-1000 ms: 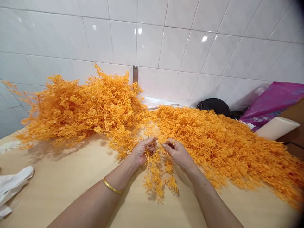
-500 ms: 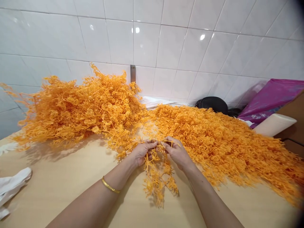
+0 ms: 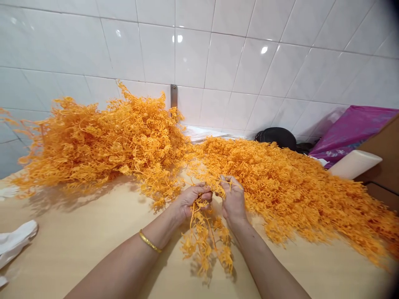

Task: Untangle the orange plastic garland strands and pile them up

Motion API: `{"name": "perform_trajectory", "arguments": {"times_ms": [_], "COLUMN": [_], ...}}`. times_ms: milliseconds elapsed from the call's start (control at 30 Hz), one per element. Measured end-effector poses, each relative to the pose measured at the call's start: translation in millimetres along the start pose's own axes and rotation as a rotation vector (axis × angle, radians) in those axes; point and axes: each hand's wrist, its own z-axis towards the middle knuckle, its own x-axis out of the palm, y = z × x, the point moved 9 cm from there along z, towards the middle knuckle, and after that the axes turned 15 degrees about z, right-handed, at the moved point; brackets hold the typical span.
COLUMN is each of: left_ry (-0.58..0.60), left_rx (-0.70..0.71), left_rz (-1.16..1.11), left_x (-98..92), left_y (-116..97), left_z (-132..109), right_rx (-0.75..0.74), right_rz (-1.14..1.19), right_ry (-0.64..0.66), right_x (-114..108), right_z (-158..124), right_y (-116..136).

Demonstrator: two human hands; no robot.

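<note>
My left hand is closed on an orange artificial foliage sprig, whose thin branches hang down over the table toward me. Just to the right, my right hand pinches a thin orange stem between thumb and fingers. Whether that stem belongs to the same sprig I cannot tell. Orange strands lie behind both hands. A big heap of the same orange foliage rises to the left, and a lower, longer pile spreads to the right.
White cloth gloves lie at the left edge of the table. Behind the right pile are a black rounded case, a purple bag, a white roll and a brown box. A tiled wall closes off the back.
My hands have moved slightly apart. The right hand has turned upward with the stem in its fingers, while the hanging sprig has swung a little lower. The view has shifted slightly.
</note>
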Motion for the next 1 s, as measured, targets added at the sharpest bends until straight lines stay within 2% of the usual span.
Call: {"name": "perform_trajectory", "arguments": {"times_ms": [100,167,233,300,400,467,633,733,833,900,1000], "left_ry": [0.051,0.063,0.035,-0.039,-0.197,-0.262,-0.305,-0.373,-0.433,-0.456,-0.445], "left_rx": [-0.005,-0.019,-0.023,-0.022,-0.017,-0.016,0.015,0.015,0.004,0.001,-0.003], "left_rz": [-0.013,0.010,0.033,0.014,-0.055,-0.068,-0.038,0.024,0.058,0.084,0.163], "left_x": [7.4,8.1,2.4,-9.9,-32.7,-41.2,-42.4,-45.8,-48.3,-48.3,-44.9], "left_y": [0.6,3.0,5.0,6.0,5.8,5.4,4.0,4.3,4.9,4.8,4.6], "left_z": [-4.9,-10.4,-14.4,-14.6,-10.2,-7.2,-3.7,-4.5,-6.4,-8.0,-9.4], "right_rx": [0.056,0.095,0.115,0.110,0.066,0.088,0.206,0.152,0.094,0.052,0.016], "right_rz": [0.094,0.149,0.182,0.153,0.007,-0.083,-0.120,-0.212,-0.404,-0.481,-0.413], "right_ry": [-0.018,-0.098,-0.202,-0.224,-0.089,0.010,0.145,0.320,0.506,0.564,0.569], "right_x": [-2.6,-15.8,-32.8,-41.0,-32.5,-23.4,-10.3,7.3,25.6,32.7,36.6], "right_z": [2.7,9.4,16.3,21.3,23.4,21.3,14.8,7.7,-4.2,-10.0,-12.4], "right_y": [-2.1,-0.4,4.1,10.1,16.7,13.0,5.4,14.3,12.7,8.0,2.8]}}
